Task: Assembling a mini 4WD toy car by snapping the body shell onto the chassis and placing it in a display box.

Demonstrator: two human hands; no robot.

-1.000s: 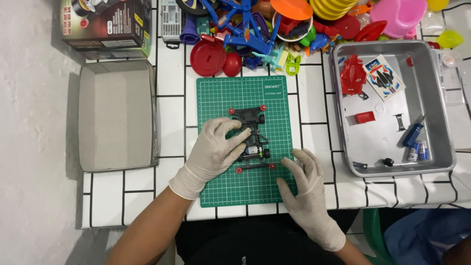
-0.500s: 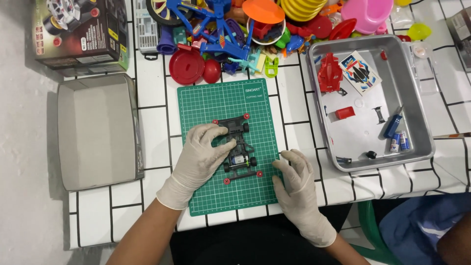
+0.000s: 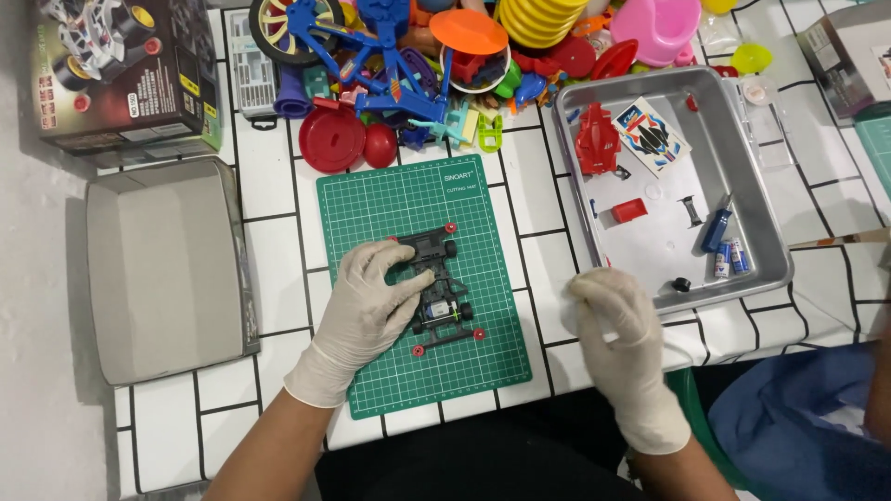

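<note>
1. Our left hand (image 3: 367, 311), in a white glove, lies on the green mat (image 3: 390, 199) at centre frame; its fingers curl loosely over the left side of the chassis (image 3: 441, 292), steadying it rather than gripping it.
2. The chassis is a small black toy car frame, lying flat on the mat, long axis running up-down in the frame. Small red rollers sit at its corners; a battery-like cell shows in its lower half.
3. Our right hand (image 3: 617, 325), also gloved, is off the mat, lower right of centre, just below the lower left corner of the tray (image 3: 770, 269). Its fingers are bent inward; we cannot tell whether it holds anything.
4. The tray is metal, upper right of the frame. Inside: a red car body (image 3: 596, 141), a sticker sheet (image 3: 652, 130), a small red part (image 3: 629, 211), a blue screwdriver (image 3: 716, 229) and two small cells (image 3: 730, 259) near the lower right wall.
5. An open grey box (image 3: 167, 269) sits left of the mat, well apart from the left hand.
6. A printed carton (image 3: 125, 74) occupies the upper left corner.
7. A pile of coloured plastic toys (image 3: 436, 65) spans the top centre, just above the mat; a blue bicycle and red discs lie in it.
8. Everything rests on a white table (image 3: 269, 186) with black grid lines.
</note>
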